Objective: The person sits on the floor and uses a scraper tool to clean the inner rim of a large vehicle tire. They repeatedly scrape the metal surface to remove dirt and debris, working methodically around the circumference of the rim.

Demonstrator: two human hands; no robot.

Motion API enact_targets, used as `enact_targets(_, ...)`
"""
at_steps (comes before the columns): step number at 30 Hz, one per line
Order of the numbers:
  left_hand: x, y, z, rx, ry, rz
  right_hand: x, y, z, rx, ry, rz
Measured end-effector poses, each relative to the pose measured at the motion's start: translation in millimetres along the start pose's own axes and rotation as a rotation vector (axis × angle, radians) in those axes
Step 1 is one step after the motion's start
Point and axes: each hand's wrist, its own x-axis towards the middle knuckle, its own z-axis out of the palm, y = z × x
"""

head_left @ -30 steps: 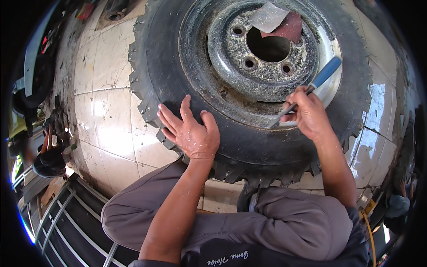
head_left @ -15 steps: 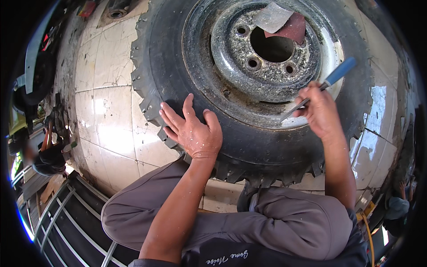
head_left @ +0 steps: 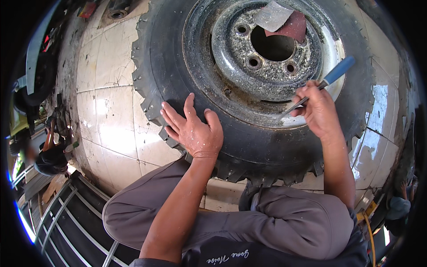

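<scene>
A big black tire [head_left: 249,142] with knobby tread lies flat on the floor, with a worn steel wheel rim [head_left: 260,119] inside it. My left hand [head_left: 198,133] rests on the near-left sidewall, fingers spread, specked with white flecks. In my right hand [head_left: 318,111] is a slim blue-handled metal tool [head_left: 339,71], gripped around its shaft with the handle pointing up and right. Its thin tip is at the rim's near edge, where pale paint shows. Two sandpaper pieces, one grey [head_left: 273,18] and one dark red [head_left: 291,27], lie over the rim's centre hole.
Cream tiles [head_left: 111,129] surround the tire, with wet-looking patches at right. A metal-barred frame [head_left: 66,218] stands at lower left. Another person [head_left: 51,160] is at far left, and another [head_left: 397,207] at the right edge. My folded legs are close to the tire.
The tool's tip has shifted slightly left along the rim, and my right hand has moved a little with it. My left hand stays on the sidewall.
</scene>
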Motion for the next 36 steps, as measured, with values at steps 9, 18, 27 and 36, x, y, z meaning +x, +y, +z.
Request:
enact_targets(9,1,-1,2,0.007,-0.003,0.012,-2,3,1,0.043,0.036,-0.035)
enact_targets(18,-1,0,1,0.011,-0.004,0.012,-8,6,4,0.056,0.047,-0.011)
enact_targets(27,1,0,3,0.002,0.016,0.034,-10,11,12,0.060,-0.014,-0.072)
enact_targets(36,1,0,2,-0.003,0.013,0.018,-1,-17,31,-0.617,-0.098,-0.204)
